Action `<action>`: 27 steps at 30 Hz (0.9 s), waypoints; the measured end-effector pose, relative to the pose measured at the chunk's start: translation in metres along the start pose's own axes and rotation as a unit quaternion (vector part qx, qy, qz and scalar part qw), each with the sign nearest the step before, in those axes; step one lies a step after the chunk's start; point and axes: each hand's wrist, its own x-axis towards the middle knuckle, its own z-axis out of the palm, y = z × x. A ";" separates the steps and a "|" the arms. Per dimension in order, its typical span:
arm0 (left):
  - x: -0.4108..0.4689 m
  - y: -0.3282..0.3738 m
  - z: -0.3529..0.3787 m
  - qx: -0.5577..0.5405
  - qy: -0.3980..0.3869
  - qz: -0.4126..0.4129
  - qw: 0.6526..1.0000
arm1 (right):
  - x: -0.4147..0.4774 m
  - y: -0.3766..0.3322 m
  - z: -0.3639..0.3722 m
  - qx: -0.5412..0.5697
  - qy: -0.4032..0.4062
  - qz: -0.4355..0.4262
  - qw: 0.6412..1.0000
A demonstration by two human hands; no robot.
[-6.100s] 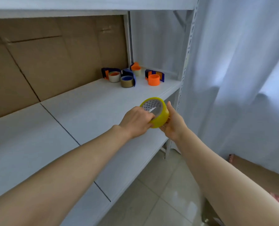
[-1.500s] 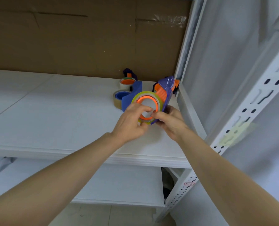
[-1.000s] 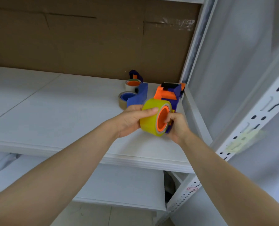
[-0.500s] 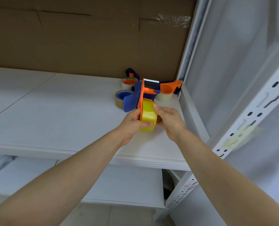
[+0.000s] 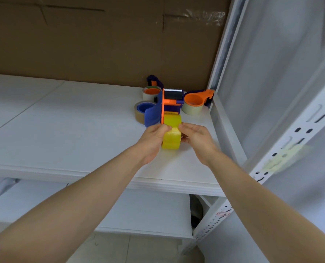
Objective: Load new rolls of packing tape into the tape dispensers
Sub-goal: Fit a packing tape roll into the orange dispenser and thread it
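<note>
Both hands hold the yellow roll of translucent packing tape (image 5: 171,138). It sits on the orange-and-blue plastic handheld tape dispenser (image 5: 170,106), and the pair is held edge-on just above the right end of the white shelf board (image 5: 72,130). The left hand (image 5: 152,138) has its fingers curled round the roll's left flank and the right hand (image 5: 195,136) grips the right flank. Fingertips of both meet on top of the roll, so the step in hand is probably freeing the tape's loose end. To do it well, let the left hand act as the clamp so the roll cannot spin. One right fingernail can then lift the end across its full width, since thin film splits if picked at a corner. The freed strip should go straight forward, over the black roller (image 5: 173,95), to the serrated metal blade (image 5: 173,90), with fingertips kept off the teeth. Whether the roll is fully seated on its hub cannot be told from this angle, so press it home first. The other dispensers just behind, one with a brown roll on a blue hub (image 5: 143,111) and one with a pale roll on an orange hub (image 5: 193,104), leave little room.
</note>
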 end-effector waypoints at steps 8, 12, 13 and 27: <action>0.000 0.002 -0.007 0.028 -0.047 0.006 0.999 | 0.003 -0.005 0.001 0.009 0.020 0.031 0.999; -0.001 0.002 -0.007 0.031 -0.048 0.010 0.998 | 0.003 -0.006 0.001 0.013 0.024 0.034 0.999; -0.001 0.002 -0.007 0.022 -0.043 0.006 0.999 | 0.002 -0.006 0.001 0.016 0.023 0.035 0.999; 0.004 0.010 -0.005 -0.004 0.021 -0.016 1.000 | -0.012 -0.005 0.005 -0.010 0.022 -0.073 0.997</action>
